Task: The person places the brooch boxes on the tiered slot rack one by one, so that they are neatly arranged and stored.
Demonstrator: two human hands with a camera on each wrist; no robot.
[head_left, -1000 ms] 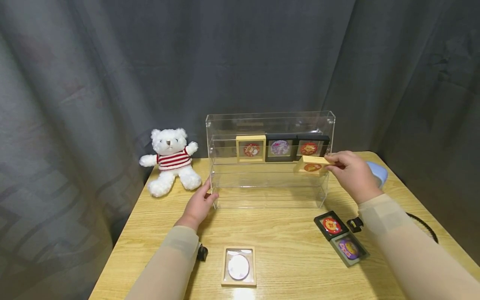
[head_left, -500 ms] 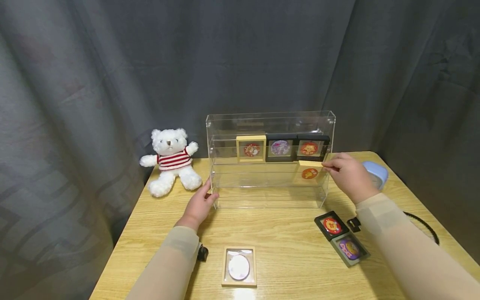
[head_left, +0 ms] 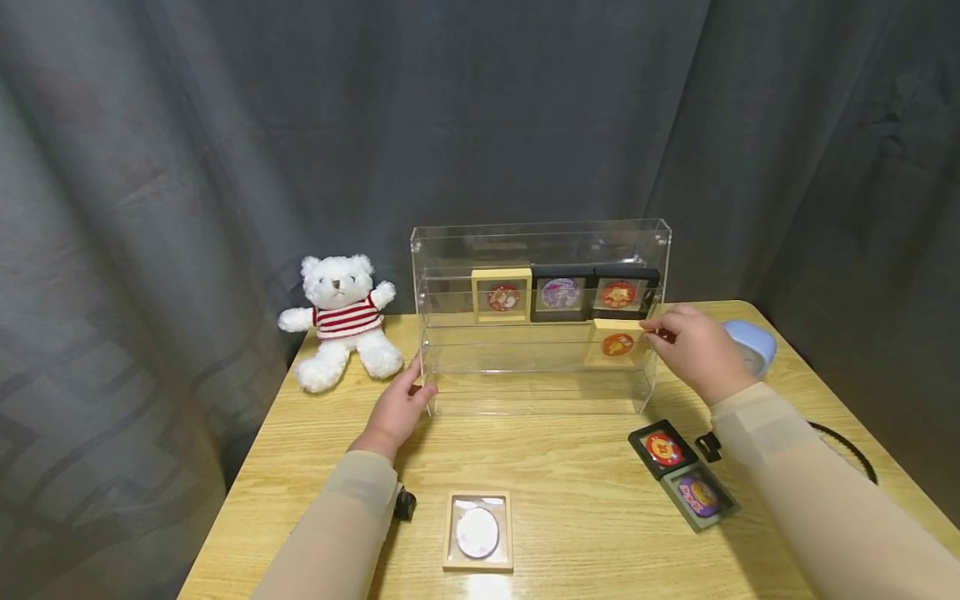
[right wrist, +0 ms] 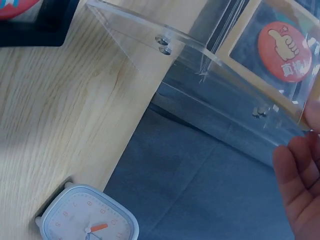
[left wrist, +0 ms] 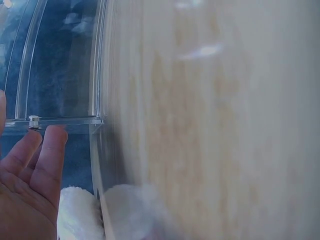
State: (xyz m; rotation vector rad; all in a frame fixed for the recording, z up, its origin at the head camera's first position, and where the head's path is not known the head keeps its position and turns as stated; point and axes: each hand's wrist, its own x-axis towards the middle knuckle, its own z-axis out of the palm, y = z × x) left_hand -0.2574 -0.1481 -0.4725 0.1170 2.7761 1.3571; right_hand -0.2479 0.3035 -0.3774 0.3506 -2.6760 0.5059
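A clear acrylic display rack (head_left: pixel 536 396) stands on the table. My left hand (head_left: pixel 397 415) holds its left side panel, thumb at the front edge; in the left wrist view the fingertips (left wrist: pixel 55 135) touch the panel's outer face. With thumb and fingers, my right hand (head_left: pixel 697 354) pinches the upper right corner of a light wood frame (head_left: pixel 596 354) holding a red round badge, at the right of the middle tier. The right wrist view shows a thumbs-up picture on that badge (right wrist: pixel 285 51). Above it stand a light wood frame (head_left: pixel 480 297) and two black frames (head_left: pixel 562 272).
At the front lies a wooden frame (head_left: pixel 453 546) with a pale badge. A black frame (head_left: pixel 643 446) and a grey frame (head_left: pixel 686 508) lie right of the rack. A white teddy bear (head_left: pixel 348 321) sits left; a blue clock (head_left: pixel 752 346) stands right, near a black curved object (head_left: pixel 851 454).
My right hand has moved slightly left and down, bringing the light wood frame from tilted to nearly upright inside the rack's middle tier. The left hand has stayed in place.
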